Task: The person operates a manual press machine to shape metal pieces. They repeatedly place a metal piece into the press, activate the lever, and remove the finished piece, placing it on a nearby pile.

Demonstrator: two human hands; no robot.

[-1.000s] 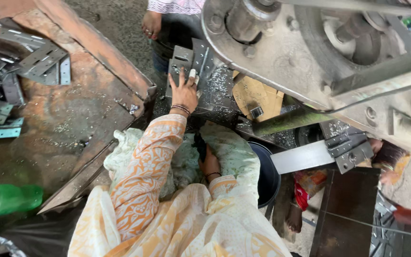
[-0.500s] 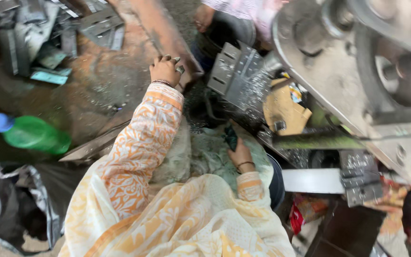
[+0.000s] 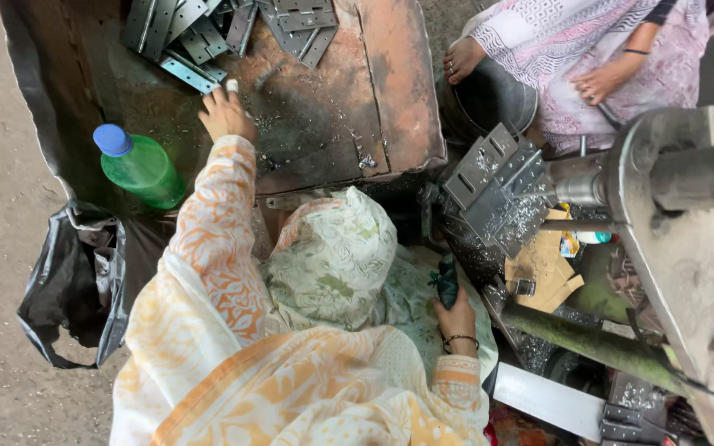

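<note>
Seen from above, the left hand [image 3: 226, 114] reaches onto a rusty metal tray [image 3: 373, 99], fingertips touching grey metal brackets [image 3: 196, 37] piled at its far edge; its grip is hidden. The right hand [image 3: 456, 318] clasps a dark cloth [image 3: 448, 281] by the knee.

Head view: worn high, looking steeply down over the person's lap, close in.
Facing: rusty metal tray [image 3: 390, 91] at 12 o'clock, machine [image 3: 679, 239] at 3 o'clock.
</note>
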